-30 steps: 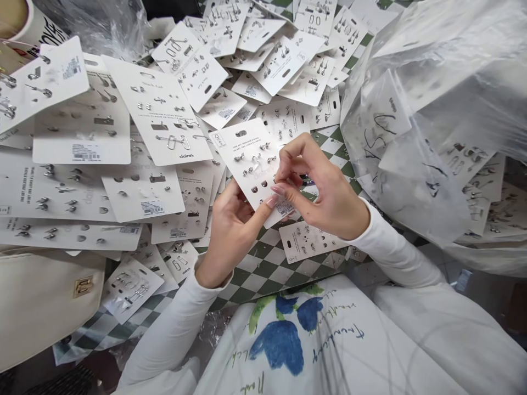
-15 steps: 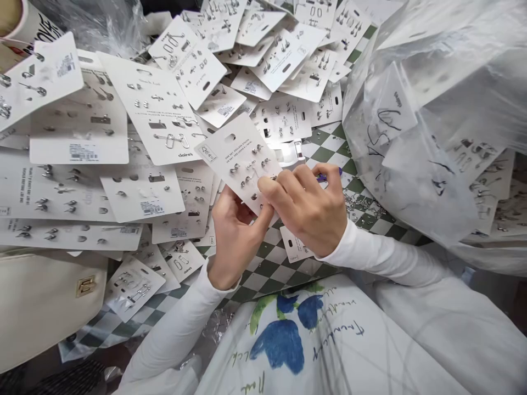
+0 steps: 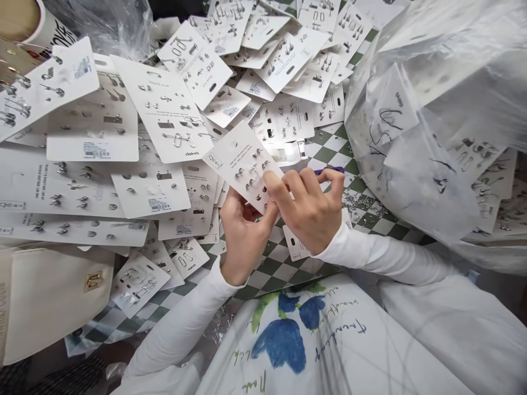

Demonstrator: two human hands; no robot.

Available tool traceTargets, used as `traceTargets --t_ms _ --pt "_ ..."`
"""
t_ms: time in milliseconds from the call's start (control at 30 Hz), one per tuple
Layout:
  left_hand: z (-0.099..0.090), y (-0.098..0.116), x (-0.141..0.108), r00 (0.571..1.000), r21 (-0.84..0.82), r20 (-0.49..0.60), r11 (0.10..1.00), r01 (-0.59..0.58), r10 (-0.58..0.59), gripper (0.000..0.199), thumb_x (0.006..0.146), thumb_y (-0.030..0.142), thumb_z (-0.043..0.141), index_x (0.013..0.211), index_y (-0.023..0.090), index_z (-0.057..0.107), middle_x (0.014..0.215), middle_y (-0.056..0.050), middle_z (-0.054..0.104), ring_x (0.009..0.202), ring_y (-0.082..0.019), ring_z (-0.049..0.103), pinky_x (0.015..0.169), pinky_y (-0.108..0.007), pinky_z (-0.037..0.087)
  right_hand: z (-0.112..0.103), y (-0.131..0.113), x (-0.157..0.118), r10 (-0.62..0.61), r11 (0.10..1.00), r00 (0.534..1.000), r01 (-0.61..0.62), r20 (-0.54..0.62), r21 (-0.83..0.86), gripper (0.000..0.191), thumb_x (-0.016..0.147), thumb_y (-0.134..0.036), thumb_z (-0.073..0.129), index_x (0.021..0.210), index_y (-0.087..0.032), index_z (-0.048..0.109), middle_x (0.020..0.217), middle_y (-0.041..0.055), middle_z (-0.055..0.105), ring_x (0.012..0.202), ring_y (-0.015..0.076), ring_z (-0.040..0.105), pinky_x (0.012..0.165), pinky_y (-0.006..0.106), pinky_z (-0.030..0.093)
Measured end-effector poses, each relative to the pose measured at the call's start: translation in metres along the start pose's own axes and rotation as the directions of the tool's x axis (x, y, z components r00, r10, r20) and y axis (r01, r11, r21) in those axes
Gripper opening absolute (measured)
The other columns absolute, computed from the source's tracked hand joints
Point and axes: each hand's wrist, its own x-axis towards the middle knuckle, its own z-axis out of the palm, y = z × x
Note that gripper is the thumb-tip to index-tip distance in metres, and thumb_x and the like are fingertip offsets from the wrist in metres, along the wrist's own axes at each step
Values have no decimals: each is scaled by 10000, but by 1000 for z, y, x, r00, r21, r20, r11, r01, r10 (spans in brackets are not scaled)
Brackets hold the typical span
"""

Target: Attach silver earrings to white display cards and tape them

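I watch through one camera worn on the person's head, looking forward and steeply down from above. It sits near enough that the left hand point(image 3: 247, 236) and right hand point(image 3: 310, 211) fall mid-frame, with the printed garment point(image 3: 280, 345) at the bottom edge, checkered table point(image 3: 284, 271) beyond it, and heaped cards point(image 3: 284, 65) reaching the top.

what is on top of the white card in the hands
Small metal pieces and printed text show on the white card. The right hand and left thumb cover part of its near end; what lies beneath them cannot be seen.
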Motion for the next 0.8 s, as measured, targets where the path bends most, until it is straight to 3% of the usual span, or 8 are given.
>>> traceTargets --t_ms 100,267,500,600,733,800 --pt "3 0 1 1000 -27 -22 1000 -1 0 205 814 199 793 918 209 616 791 14 621 787 -174 621 705 -282 544 2 3 0 25 999 1000 -26 16 44 125 1021 -155 585 1124 -224 598 700 -34 610 650 172 501 715 379 362" --pt "5 1 1 998 -80 -44 996 46 -50 193 792 152 791 918 183 649 850 3 684 834 -168 656 744 -255 553 4 5 -1 88 982 995 -95 45 161 109 1072 -272 561 1177 -271 591 709 -25 610 661 186 520 712 379 376" --pt "0 -6 1 992 -136 17 983 126 -125 292 785 234 839 1020 160 683 1008 -61 753 952 -224 727 779 -284 606 -10 19 11 152 904 987 -119 -49 411 407 1092 -575 412 1253 -220 529 803 15 666 665 200 593 772 417 385" --pt "0 -11 2 992 -174 30 977 124 -121 326 813 261 841 1083 163 686 1109 -81 750 1075 -242 718 929 -328 607 -15 33 20 292 770 953 -187 -75 610 363 1106 -550 390 1121 -233 566 815 19 658 657 185 608 746 418 407" --pt "0 -14 3 989 -236 43 960 150 -144 352 827 268 843 1129 173 690 1216 -93 728 1182 -263 687 1039 -386 581 -16 49 28 382 441 913 -319 146 839 314 1063 -462 568 869 -218 604 798 25 632 668 168 594 613 357 431" --pt "0 -13 3 987 -252 46 954 161 -154 384 827 266 844 1163 176 684 1242 -97 721 1204 -272 680 1060 -405 573 -15 54 30 358 386 907 -359 221 850 336 1029 -466 633 811 -211 605 773 23 628 658 160 569 577 340 420"
